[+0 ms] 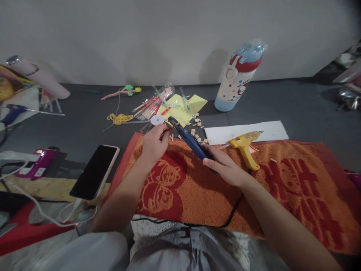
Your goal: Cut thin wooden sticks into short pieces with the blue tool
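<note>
My right hand (222,163) is wrapped round the handles of a blue-handled cutter (191,142), which slants up and left over the orange towel (214,199). The tool's dark head lies close to the fingertips of my left hand (156,142). That hand is closed in a pinch; whatever is between its fingers is too small to make out. Just beyond it sits a white round spool (157,120). Several short cut wooden pieces (197,136) are scattered behind the tool, near yellow paper (180,107) and bagged wooden sticks (155,105).
A yellow glue gun (246,145) lies across a white strip (273,130) and the towel, its black cord running towards my lap. A bottle (238,81) stands behind. On the left are a phone (94,173), yellow string (121,119) and another glue gun (12,113).
</note>
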### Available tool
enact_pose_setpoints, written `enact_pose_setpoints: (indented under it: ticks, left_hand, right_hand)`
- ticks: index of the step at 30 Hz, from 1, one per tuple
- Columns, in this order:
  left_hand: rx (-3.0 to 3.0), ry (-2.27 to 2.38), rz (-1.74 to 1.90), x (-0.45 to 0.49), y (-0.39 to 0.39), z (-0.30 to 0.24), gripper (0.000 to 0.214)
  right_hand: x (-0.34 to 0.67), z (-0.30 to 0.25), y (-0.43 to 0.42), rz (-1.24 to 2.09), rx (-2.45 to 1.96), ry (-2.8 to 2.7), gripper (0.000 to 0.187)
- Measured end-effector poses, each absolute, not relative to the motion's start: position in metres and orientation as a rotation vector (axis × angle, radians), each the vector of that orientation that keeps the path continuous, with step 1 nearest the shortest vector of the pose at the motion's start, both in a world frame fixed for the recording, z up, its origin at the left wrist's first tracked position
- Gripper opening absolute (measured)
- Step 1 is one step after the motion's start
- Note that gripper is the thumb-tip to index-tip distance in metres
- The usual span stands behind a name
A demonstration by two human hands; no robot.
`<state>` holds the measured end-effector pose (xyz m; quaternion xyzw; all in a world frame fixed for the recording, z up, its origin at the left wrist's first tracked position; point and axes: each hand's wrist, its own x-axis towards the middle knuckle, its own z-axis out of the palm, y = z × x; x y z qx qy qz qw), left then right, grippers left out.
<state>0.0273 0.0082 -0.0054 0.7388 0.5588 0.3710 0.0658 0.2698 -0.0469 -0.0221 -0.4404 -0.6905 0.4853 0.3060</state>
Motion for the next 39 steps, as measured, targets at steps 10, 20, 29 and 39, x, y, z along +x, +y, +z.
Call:
enact_pose_setpoints:
  ticks: [10, 20, 29, 39]
  left_hand:
    - [2.167, 1.682, 1.215, 0.028, 0.009, -0.009, 0.006]
    - [2.173, 1.679, 1.255, 0.030, 0.009, -0.006, 0.006]
    - [2.019, 1.663, 1.286, 0.034, 0.007, -0.008, 0.003]
    - [1.802, 1.619, 1.279, 0.040, 0.008, -0.010, 0.008]
  right_hand:
    - [0.269, -0.023, -0.048, 1.273, -1.161, -1.830, 0.060]
    - [0.269, -0.024, -0.049, 1.279, -1.158, -1.834, 0.061]
    - [0.267, -0.028, -0.049, 1.291, -1.150, -1.810, 0.063]
    - [0.265, -0.028, -0.049, 1.295, -1.140, -1.795, 0.065]
